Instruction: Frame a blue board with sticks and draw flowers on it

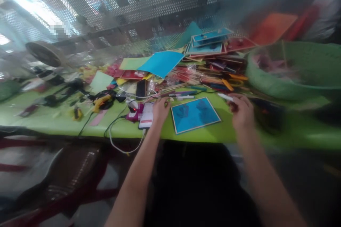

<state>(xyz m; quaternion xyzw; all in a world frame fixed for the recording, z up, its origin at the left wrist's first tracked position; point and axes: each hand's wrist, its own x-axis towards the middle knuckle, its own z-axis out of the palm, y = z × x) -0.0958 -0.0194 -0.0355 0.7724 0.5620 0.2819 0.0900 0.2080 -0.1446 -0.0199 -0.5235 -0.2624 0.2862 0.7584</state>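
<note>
My right hand point(242, 110) is closed around a white pen point(224, 96), whose end points left over the green table. Between my two hands lies a blue card point(195, 115) with a pale border and two dark patterns on it. My left hand point(161, 109) rests beside the card's left edge, its fingers bent together in a pinch. A small pale bit shows at those fingertips, too blurred to name. Partly behind that hand is a phone point(146, 116) with a lit screen and a white cable point(128, 151) plugged in. Several pens point(185, 97) lie just beyond the card.
A purple power strip point(133, 114) sits left of the phone, near a yellow-handled tool point(102, 102). Behind are heaped coloured papers, sticks and a blue sheet point(162, 62). A big green basket point(295, 88) stands at right. A perforated metal panel point(138, 7) rises at the back.
</note>
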